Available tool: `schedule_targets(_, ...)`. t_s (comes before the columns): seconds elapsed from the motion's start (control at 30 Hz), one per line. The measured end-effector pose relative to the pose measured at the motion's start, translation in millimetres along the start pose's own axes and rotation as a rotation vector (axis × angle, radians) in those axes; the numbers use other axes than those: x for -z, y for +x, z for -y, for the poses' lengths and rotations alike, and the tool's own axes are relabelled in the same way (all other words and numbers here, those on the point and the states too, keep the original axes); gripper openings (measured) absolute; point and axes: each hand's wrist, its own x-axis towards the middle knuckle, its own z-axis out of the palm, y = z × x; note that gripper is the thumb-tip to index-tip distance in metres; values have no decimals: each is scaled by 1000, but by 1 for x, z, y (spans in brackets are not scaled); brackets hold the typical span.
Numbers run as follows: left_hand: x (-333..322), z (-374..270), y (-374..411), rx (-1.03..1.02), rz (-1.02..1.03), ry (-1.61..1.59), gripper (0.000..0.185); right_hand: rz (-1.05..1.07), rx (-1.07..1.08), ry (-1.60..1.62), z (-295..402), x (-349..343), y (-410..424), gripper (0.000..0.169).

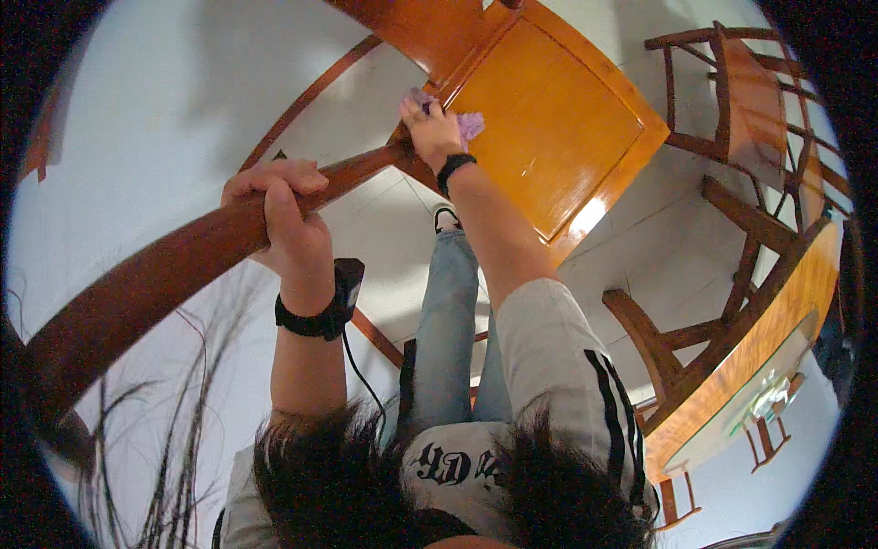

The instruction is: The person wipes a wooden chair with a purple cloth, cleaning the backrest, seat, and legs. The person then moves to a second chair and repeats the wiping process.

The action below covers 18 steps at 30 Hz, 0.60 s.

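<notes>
My left hand (295, 206) is wrapped around a curved, dark brown wooden bar (158, 274), which looks like a post of a wooden chair. It runs from the lower left up to the corner of a glossy orange-brown chair seat (549, 130). At that corner, my right hand (433, 134) presses a crumpled purple cloth (471, 125) against the wood; part of the cloth shows beyond the fingers. A broad wooden panel (425, 31) joins the seat at the top. Dark bands circle both wrists, and a box-shaped device (348, 278) with a cable sits on the left one.
Wooden chairs (754, 110) stand at the right. Below them is a wooden table (741, 384) with a glass top and a shiny object (772, 398) on it. My shoe (446, 218) rests on the pale tiled floor (394, 206) close to the seat.
</notes>
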Motion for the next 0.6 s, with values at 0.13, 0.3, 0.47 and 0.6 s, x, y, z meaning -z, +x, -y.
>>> schedule_targets(0.13,1,2,-3,-15,12,26,7,-87,-53,-27,12,-22,-20,51)
schedule_targets(0.3,5,2,1,-16,-13,24,8,71,-25,0,5,-28,-38,50)
schedule_targets(0.47,2,0,1,-33,13,33,6,-74,-61,-59,-6,-20,-6,50)
schedule_targets(0.6,2,5,-2,-18,-26,41,6,-27,-29,-46,8,-45,-39,52)
